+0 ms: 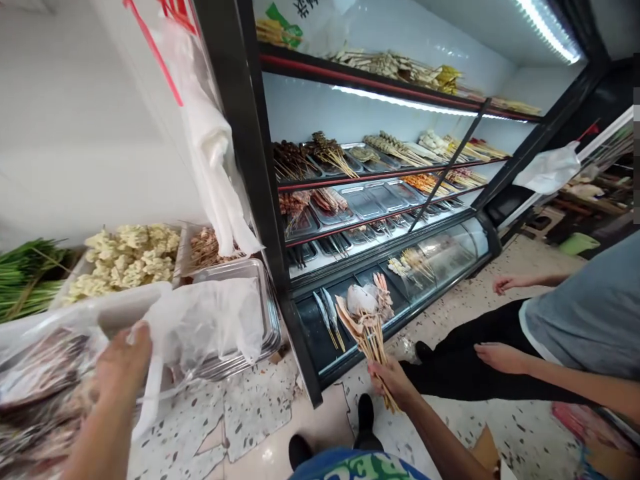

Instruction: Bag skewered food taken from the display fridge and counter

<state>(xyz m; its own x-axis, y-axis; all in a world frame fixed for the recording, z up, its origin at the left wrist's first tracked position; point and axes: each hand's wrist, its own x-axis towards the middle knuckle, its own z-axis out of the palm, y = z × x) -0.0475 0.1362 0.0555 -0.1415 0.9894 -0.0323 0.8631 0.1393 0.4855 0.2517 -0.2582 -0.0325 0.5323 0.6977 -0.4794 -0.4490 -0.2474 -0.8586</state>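
Gripping a fanned bunch of skewers (pixel 367 327) by the sticks, food ends up, the right hand (pixel 393 381) is clamped around them in front of the refrigerated display case (pixel 400 267). The left hand (pixel 123 360) pinches a thin plastic bag (pixel 200 327) draped over a steel tray (pixel 260 293). A co-worker's arm (pixel 525 363) reaches in at right; the bag's contents stay blurred.

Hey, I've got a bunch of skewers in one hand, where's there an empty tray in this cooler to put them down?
Bare steel trays sit mid-shelf, between the meat skewers on the left and the orange skewers on the right. The shelf above is crowded. Your right hand holds the skewer bunch; your left hand grips a plastic bag.
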